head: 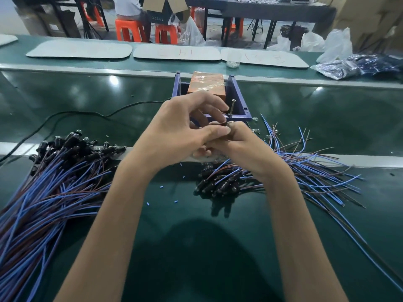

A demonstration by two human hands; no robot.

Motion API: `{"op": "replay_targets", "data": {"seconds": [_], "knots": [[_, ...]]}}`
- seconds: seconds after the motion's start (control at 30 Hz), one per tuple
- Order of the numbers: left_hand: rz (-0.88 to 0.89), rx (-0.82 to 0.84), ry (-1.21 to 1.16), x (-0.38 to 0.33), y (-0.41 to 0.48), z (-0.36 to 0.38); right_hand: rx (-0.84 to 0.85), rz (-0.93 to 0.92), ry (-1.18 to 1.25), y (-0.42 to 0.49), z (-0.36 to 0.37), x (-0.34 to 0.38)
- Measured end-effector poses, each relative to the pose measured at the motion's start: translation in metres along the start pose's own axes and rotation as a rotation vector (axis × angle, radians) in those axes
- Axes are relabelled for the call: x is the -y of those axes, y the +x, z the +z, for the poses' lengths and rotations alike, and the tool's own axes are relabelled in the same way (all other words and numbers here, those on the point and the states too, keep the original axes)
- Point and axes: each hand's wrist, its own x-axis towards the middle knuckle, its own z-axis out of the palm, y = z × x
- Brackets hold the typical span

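1. left hand (181, 129) and right hand (242, 147) both pinch a small black part (224, 124), just in front of the blue box (239, 99).
2. capped pile (54, 171) at left looks done; loose wires (316, 171) at right remain.

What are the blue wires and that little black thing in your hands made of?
The blue wires: likely plastic-coated, smooth, bending in loose curves. The small black part: probably glossy plastic, though mostly hidden.
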Motion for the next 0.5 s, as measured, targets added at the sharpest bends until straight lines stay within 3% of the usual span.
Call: {"op": "replay_targets", "data": {"seconds": [0.2, 0.4, 0.5], "knots": [[-0.050, -0.113, 0.204, 0.014, -0.001, -0.015, -0.119, -0.027, 0.046, 0.001, 0.001, 0.007], [-0.321, 0.216, 0.464, 0.033, -0.009, -0.039, -0.268, -0.151, -0.003, -0.001, -0.002, 0.014], [-0.391, 0.256, 0.606, 0.042, -0.008, -0.043, -0.365, -0.238, 0.073, -0.003, -0.002, 0.018]]}}
